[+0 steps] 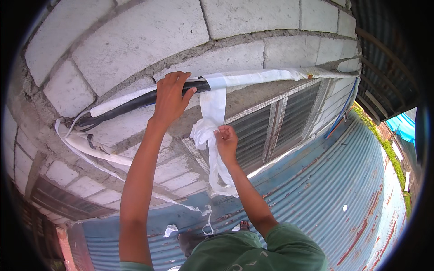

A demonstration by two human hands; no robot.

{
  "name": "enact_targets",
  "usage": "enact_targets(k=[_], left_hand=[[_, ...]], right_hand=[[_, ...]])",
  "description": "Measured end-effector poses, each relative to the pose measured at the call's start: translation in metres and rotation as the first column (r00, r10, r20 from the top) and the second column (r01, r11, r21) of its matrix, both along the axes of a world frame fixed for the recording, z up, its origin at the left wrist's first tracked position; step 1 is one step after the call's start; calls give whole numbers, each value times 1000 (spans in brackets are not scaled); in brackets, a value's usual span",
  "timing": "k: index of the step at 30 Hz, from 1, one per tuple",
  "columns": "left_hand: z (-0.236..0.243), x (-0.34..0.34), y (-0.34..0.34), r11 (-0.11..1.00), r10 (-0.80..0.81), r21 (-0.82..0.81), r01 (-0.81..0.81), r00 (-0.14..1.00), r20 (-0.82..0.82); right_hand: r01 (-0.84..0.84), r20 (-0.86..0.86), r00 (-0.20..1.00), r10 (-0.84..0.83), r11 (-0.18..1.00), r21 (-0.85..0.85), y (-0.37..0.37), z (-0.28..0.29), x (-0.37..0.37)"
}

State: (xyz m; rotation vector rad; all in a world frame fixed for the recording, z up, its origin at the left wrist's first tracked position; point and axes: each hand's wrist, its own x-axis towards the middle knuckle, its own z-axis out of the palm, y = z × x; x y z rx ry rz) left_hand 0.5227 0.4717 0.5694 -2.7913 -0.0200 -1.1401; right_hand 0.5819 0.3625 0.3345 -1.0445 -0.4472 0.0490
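Observation:
A black foam-covered pipe (135,103) runs along the block wall with a white hose (115,103) beside it. My left hand (171,97) is closed around the pipe, just left of where white wrapping tape (246,77) covers it. From the wrapped end a wide white strip (212,106) hangs down to a crumpled bunch of tape (204,130). My right hand (227,141) pinches the right side of this bunch. Loose tape loops (216,169) dangle below it. How far the fingers of my left hand reach behind the pipe is hidden.
Behind the hanging tape is a louvred window (253,135) with wire mesh. Rusty blue corrugated roofing (312,194) spreads below, with white scraps (170,231) on it. A loose white-wrapped line (97,151) and a thin trailing strip lie at left. A blue pipe (347,101) runs down the wall's right end.

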Motion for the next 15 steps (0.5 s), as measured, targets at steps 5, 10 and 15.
enact_targets(k=[5,10,15], left_hand=[[2,26,5,996,15,-80,-37,966,-257],[8,57,-6,990,-6,-136,-48,929,-371],[13,72,-10,991,47,-93,-100,891,-451]], right_hand=[[109,-158,984,-79,976,190,18,46,67],[-99,-175,973,149,958,268,46,67,77],[3,98,995,-2,1000,-6,36,54,67]])
